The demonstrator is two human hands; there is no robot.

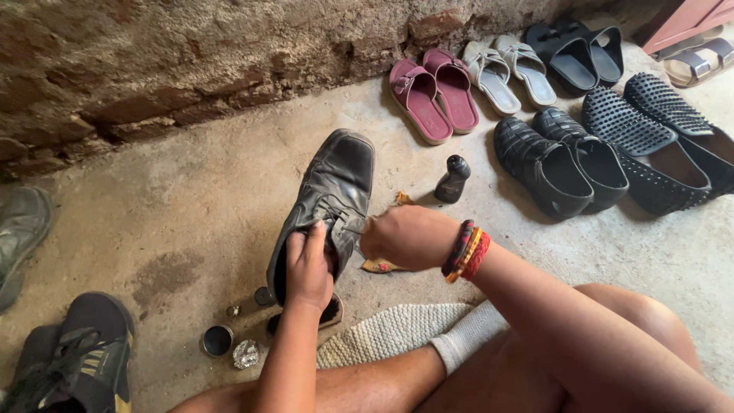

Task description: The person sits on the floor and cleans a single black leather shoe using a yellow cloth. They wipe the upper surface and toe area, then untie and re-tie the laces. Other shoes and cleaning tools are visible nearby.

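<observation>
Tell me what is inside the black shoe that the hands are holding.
The left hand grips the opening of the black shoe, with its fingers curled over the edge. The right hand is at the laces. The shoe's inside is covered by the left hand and cannot be seen.

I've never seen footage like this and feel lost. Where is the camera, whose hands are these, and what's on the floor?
The single picture comes from a camera worn on a person's head, looking down at their own bare hands. The left hand grips a black leather shoe at its opening. The right hand, with bangles at the wrist, presses a yellowish cloth beside the laces. On the concrete floor lie a small dark bottle, an open round tin, maroon sandals and other footwear along the brick wall.
</observation>
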